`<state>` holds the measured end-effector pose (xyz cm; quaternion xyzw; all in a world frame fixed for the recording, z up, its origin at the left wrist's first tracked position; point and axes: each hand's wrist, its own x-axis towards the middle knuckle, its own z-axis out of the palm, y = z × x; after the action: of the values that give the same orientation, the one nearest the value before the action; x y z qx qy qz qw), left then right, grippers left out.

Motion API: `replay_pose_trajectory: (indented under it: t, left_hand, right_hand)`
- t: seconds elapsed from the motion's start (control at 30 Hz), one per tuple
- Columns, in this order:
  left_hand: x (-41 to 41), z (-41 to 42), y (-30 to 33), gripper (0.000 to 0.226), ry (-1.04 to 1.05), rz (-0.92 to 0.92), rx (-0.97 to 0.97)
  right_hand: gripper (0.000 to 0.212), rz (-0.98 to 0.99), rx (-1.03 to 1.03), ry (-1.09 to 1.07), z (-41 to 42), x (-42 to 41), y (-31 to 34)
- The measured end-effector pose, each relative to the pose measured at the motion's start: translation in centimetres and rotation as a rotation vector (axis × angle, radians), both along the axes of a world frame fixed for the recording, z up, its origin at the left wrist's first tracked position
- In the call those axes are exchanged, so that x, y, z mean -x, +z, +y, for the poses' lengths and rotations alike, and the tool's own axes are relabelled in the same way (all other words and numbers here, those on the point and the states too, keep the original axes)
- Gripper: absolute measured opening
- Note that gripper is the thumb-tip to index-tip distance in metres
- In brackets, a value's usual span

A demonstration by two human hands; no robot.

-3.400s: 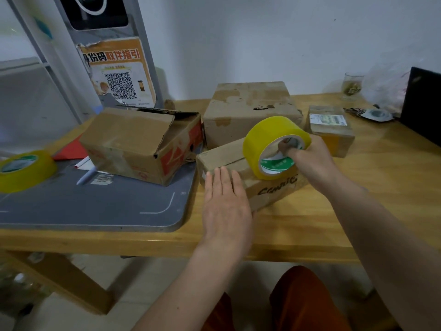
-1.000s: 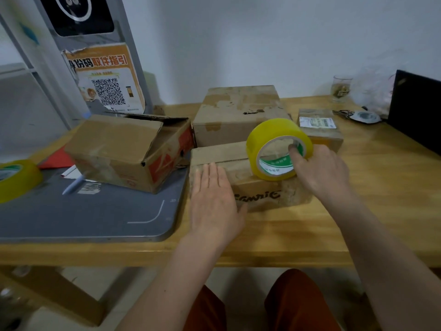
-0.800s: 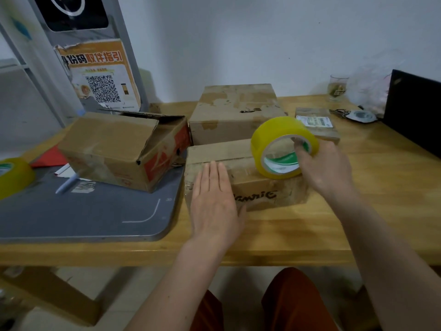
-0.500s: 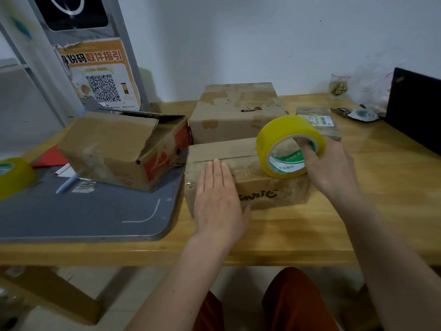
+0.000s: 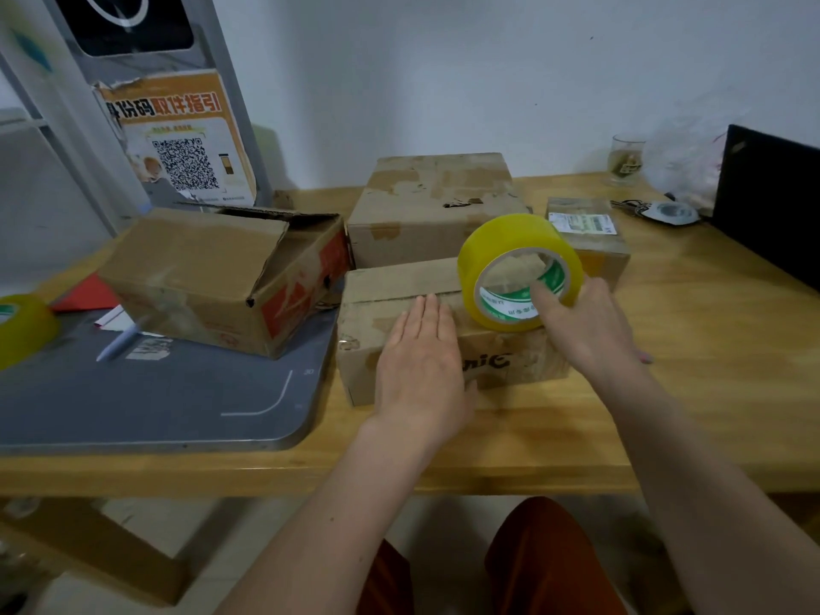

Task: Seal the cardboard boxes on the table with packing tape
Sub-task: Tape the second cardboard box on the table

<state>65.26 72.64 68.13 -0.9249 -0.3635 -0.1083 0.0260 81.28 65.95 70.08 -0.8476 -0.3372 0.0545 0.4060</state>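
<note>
I am pressing my left hand [image 5: 419,361] flat, fingers straight, on the near cardboard box [image 5: 399,304] sitting at the front of the wooden tabletop [image 5: 710,348], while my right hand [image 5: 585,324] is holding the yellow tape roll [image 5: 517,268] upright on the box lid, a finger hooked inside the core. The right grip is curled around the roll's rim; the left is wide and holding nothing, only bearing down. I am judging the box as light and worn, with soft, dented walls likely to slide unless pinned, so the flat palm over the lid seam looks like the right place to steady it. The roll should be stiff and light, best carried through its hollow core so it can turn. Whether a strip is already running along the seam is hard to make out. An open box [image 5: 222,277] is lying on the grey mat [image 5: 155,392] to the left, with a second roll [image 5: 22,326] at the edge.
</note>
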Motion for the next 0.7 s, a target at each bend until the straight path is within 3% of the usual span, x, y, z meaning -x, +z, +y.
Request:
replay_pose_trajectory:
  t: [0.1, 0.27, 0.47, 0.6, 0.7]
  left_hand:
    - [0.9, 0.7, 0.2, 0.089, -0.042, 0.0, 0.008]
    - [2.4, 0.9, 0.3, 0.091, 0.064, -0.007, 0.021]
    - [1.7, -0.2, 0.4, 0.099, 0.236, -0.027, 0.075]
    - [-0.6, -1.2, 0.3, 0.099, 0.072, -0.015, 0.071]
    - [-1.4, -1.0, 0.1, 0.097, 0.013, -0.05, 0.062]
  right_hand:
    - [0.043, 0.186, -0.118, 0.033, 0.2, 0.1, -0.4]
    - [0.028, 0.261, -0.252, 0.109, 0.4, -0.1, -0.5]
    - [0.029, 0.277, -0.254, 0.118, 0.1, 0.0, -0.8]
    - [0.014, 0.277, -0.267, 0.116, 0.5, 0.2, -0.6]
    - [0.017, 0.222, -0.197, 0.104, 0.9, 0.5, -0.9]
